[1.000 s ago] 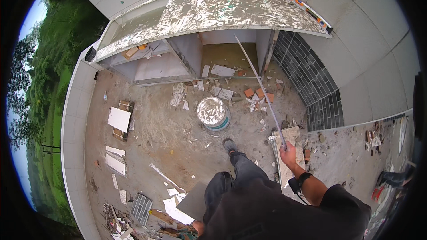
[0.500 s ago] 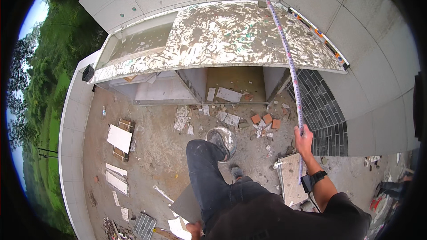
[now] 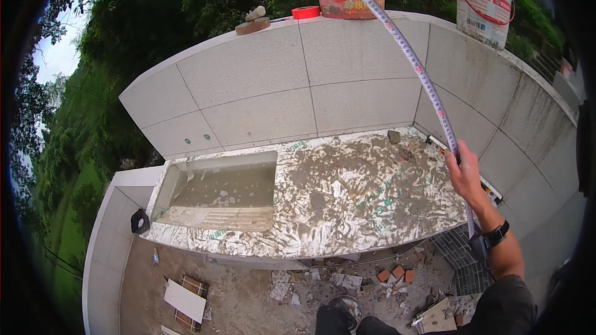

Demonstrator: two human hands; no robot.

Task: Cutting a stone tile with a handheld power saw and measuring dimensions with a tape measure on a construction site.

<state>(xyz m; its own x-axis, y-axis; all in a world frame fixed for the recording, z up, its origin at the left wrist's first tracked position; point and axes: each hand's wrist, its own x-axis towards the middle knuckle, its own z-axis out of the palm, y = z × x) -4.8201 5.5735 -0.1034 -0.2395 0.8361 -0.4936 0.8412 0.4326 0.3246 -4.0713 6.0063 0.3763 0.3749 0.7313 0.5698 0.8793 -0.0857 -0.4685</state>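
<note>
My right hand (image 3: 464, 175) is closed around the extended blade of a tape measure (image 3: 421, 73), above the right side of a smeared stone countertop (image 3: 372, 186). From my fist the blade rises up and to the left, bending slightly, crosses in front of the tiled wall and a red bucket, and leaves the top of the picture. Below the fist the blade runs down to a dark case (image 3: 478, 246) beside my wrist, which wears a black band. Partly behind my hand, a spirit level (image 3: 492, 193) lies along the wall. My left hand is out of view.
A sink basin (image 3: 214, 218) is set into the counter's left part. On the wall top stand a red bucket (image 3: 335, 1), a white bucket (image 3: 484, 9) and a roll of red tape (image 3: 305, 12). Broken tiles and bricks (image 3: 397, 273) litter the floor below.
The view has tilted up, bringing the wall top and buckets in. My right hand has risen with the tape measure, from over the floor to over the counter. My left hand has left the view.
</note>
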